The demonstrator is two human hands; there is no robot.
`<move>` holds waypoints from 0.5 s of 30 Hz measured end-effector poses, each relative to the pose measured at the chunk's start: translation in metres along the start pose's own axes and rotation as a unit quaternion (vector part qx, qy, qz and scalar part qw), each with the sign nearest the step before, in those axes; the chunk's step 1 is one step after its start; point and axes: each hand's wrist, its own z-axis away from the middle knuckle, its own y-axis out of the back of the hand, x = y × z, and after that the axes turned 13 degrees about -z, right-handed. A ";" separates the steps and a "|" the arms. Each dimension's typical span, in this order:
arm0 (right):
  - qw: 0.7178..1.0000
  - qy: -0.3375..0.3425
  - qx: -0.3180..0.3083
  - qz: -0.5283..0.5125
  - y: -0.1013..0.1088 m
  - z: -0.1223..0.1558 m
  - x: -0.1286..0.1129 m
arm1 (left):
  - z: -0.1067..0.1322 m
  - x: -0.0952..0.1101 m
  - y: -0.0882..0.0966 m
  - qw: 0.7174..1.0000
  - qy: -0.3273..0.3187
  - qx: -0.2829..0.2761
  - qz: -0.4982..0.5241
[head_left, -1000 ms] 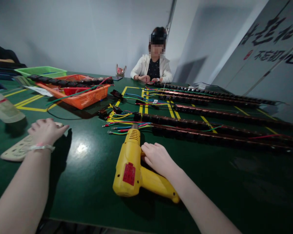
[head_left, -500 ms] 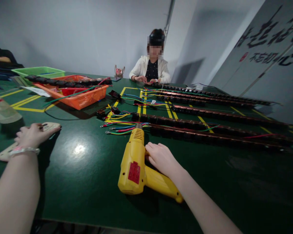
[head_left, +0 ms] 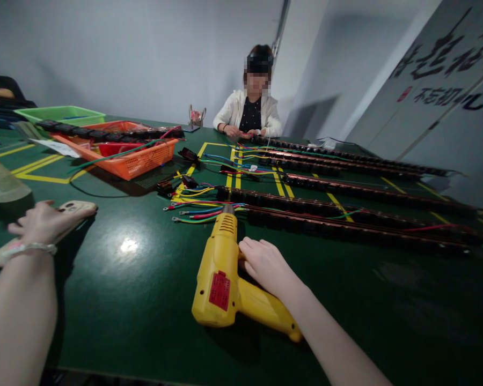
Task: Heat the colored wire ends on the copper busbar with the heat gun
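On the left, my left hand [head_left: 44, 222] is laid over a pale smartphone [head_left: 78, 206], thumb along one long side and fingers bent round the other. Much of the phone is hidden under the palm. My right hand [head_left: 265, 264] is closed at the trigger side of a yellow heat gun [head_left: 213, 279], partly covering its handle. The gun lies at the middle of the green table, its metal nozzle pointing away from me. Just beyond the nozzle are coloured wires [head_left: 197, 215] with ring terminals, coming from a long black-and-copper strip [head_left: 330, 226].
More long strips [head_left: 358, 192] lie across the right side. An orange basket [head_left: 145, 162] and a green basket [head_left: 60, 114] stand at the back left. A translucent bottle [head_left: 2, 179] is at the left edge. A co-worker [head_left: 247, 115] sits across the table [head_left: 124, 316], hands on a strip.
My left hand and the phone appear slightly farther left and the fingers look a little shifted. The heat gun and my right hand stay almost where they were.
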 end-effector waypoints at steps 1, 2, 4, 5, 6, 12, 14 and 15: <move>1.000 -0.001 -0.001 -0.002 0.001 0.000 0.000 | 0.002 0.001 0.001 1.000 0.009 -0.006 0.001; 1.000 -0.002 -0.002 -0.005 0.001 0.000 0.000 | 0.005 0.003 0.003 1.000 0.021 -0.016 0.003; 1.000 -0.005 -0.004 -0.008 0.002 0.000 0.000 | 0.010 0.006 0.006 0.999 0.030 -0.026 0.008; 1.000 -0.007 -0.005 -0.009 0.002 0.000 0.000 | 0.012 0.007 0.008 0.999 0.025 -0.024 0.009; 1.000 -0.008 -0.006 -0.010 0.002 0.000 0.000 | 0.013 0.007 0.009 0.999 0.020 -0.026 0.007; 1.000 -0.010 -0.011 -0.010 0.001 -0.001 -0.001 | 0.016 0.019 0.007 0.999 -0.008 0.017 -0.034; 1.000 -0.006 -0.014 -0.009 0.001 -0.001 -0.002 | 0.028 0.040 0.003 0.982 -0.118 0.147 0.011; 1.000 -0.003 -0.014 -0.008 0.000 -0.001 -0.003 | 0.038 0.055 0.000 0.953 -0.206 0.215 0.055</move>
